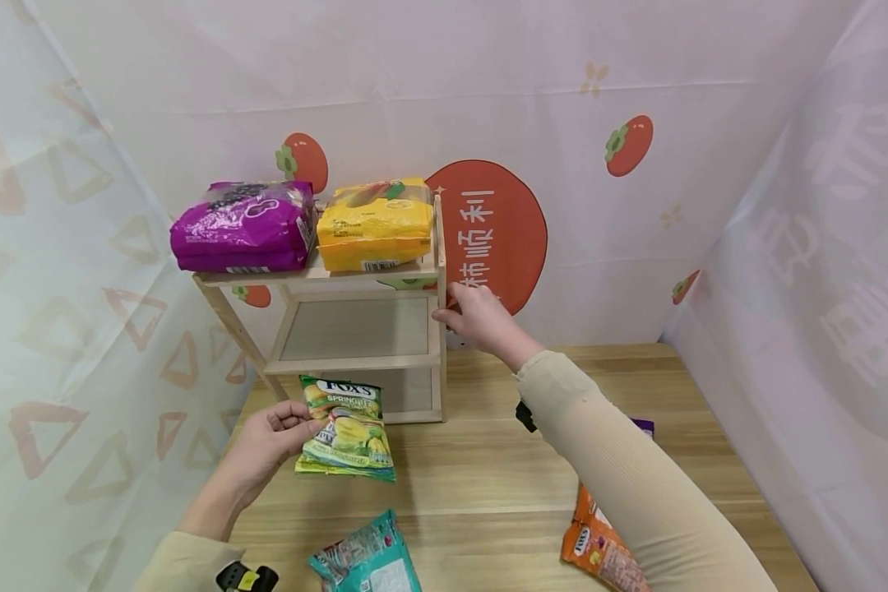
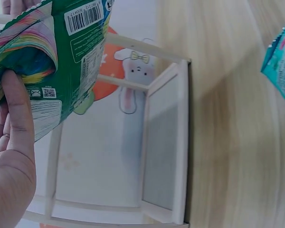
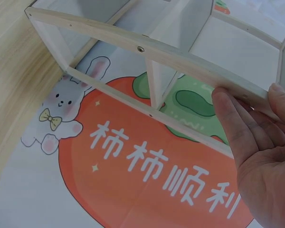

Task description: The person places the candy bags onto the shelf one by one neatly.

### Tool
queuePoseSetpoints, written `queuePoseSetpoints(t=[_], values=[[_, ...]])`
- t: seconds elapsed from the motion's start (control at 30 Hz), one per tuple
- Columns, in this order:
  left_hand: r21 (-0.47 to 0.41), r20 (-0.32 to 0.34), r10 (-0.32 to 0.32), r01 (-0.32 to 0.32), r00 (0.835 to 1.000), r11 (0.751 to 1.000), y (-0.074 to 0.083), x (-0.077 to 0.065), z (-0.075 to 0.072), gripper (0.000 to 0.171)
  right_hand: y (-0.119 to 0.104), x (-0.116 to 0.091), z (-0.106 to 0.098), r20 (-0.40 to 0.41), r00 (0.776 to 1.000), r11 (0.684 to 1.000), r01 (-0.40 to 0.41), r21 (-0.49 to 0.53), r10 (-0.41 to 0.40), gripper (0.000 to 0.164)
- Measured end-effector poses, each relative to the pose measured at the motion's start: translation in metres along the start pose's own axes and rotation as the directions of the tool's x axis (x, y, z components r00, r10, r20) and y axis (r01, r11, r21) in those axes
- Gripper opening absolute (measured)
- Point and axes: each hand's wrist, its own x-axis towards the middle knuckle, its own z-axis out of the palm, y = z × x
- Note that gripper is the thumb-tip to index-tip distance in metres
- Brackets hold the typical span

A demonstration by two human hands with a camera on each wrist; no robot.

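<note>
My left hand [image 1: 270, 444] pinches a green bag of Fox's candy [image 1: 346, 427] by its left edge, in front of the shelf's lower part. In the left wrist view the bag's barcoded back [image 2: 80, 47] faces the camera, with my thumb pressed against it. A three-tier wooden shelf rack [image 1: 355, 362] stands at the back left of the table. On its right side my right hand [image 1: 481, 321] holds the upright post; in the right wrist view the thumb and fingers lie on either side of that wooden post [image 3: 142, 47].
A purple bag [image 1: 247, 230] and a yellow bag [image 1: 376, 226] sit on the top tier. On the wooden table [image 1: 488, 485] lie a teal bag [image 1: 370, 559] at the front and an orange Fox's bag [image 1: 599, 543], partly behind my right sleeve. Printed cloth [image 1: 562, 222] hangs around the table.
</note>
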Motion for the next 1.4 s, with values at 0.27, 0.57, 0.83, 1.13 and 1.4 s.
queuePoseSetpoints(t=[0.27,0.57,0.83,1.13,1.4], values=[[-0.018,-0.006,0.07,-0.071,0.997,0.997,0.012,0.001,-0.006,0.012,0.0,0.0,0.0,0.007,1.0,1.0,-0.003,-0.003,0.003,0.021],[-0.041,0.006,0.136,-0.135,0.991,0.99,0.024,0.003,-0.01,0.011,0.0,0.0,0.0,0.003,1.0,1.0,0.0,0.006,0.0,0.019],[-0.125,0.019,0.191,-0.188,0.981,0.974,0.029,0.003,-0.014,0.005,0.0,0.0,0.001,0.008,1.0,1.0,0.006,0.0,-0.006,0.021],[-0.186,0.012,0.244,-0.237,0.97,0.953,0.038,0.006,-0.017,0.011,0.001,0.001,0.001,0.003,1.0,1.0,0.013,0.0,-0.013,0.021],[-0.211,0.002,0.226,-0.22,0.974,0.952,0.04,0.015,-0.022,0.008,0.001,0.0,0.001,0.003,1.0,1.0,0.009,0.009,-0.009,0.02]])
